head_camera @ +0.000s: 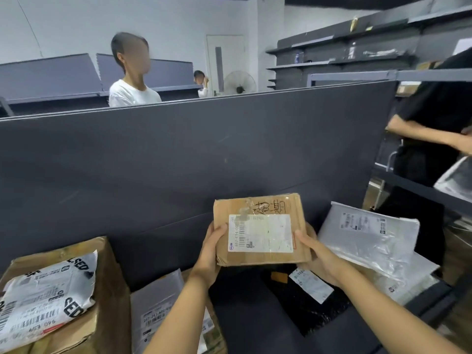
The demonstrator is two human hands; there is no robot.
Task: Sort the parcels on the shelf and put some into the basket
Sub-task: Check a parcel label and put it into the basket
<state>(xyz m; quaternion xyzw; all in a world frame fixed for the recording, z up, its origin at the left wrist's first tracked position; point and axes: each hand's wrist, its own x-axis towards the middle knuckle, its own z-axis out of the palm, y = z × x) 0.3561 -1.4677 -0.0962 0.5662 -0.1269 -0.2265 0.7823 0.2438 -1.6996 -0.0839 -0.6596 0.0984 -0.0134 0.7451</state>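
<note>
Over shelf [242,318] — L hand [211,250], R hand [316,252] hold parcel [260,232], prob. mid-air.

"How are we holding our arms?"

"We are stretching our bare left forearm [184,320] and right forearm [398,320] forward, angling them inward."

"And our hands?"

"Our left hand [213,249] is gripping the left edge of a flat brown cardboard box [260,208], thumb lying across its front. Our right hand [315,251] is clasping the right edge likewise, fingers curling behind."
</note>
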